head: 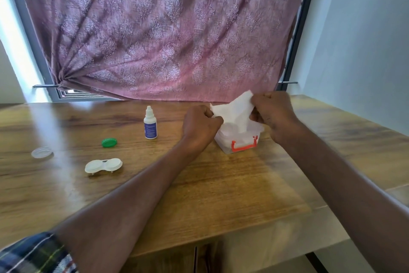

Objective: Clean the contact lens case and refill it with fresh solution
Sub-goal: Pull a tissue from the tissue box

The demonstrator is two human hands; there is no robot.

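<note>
Right of centre, the left hand [202, 123] and right hand [273, 110] each pinch a tissue [235, 110] above its box [240, 142], apparently for wiping the lens case [103, 165] lying lower left.

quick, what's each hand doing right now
Left hand: closed, pinching the left edge of the white tissue above the tissue box.
Right hand: closed, pinching the same tissue's right side.
</note>
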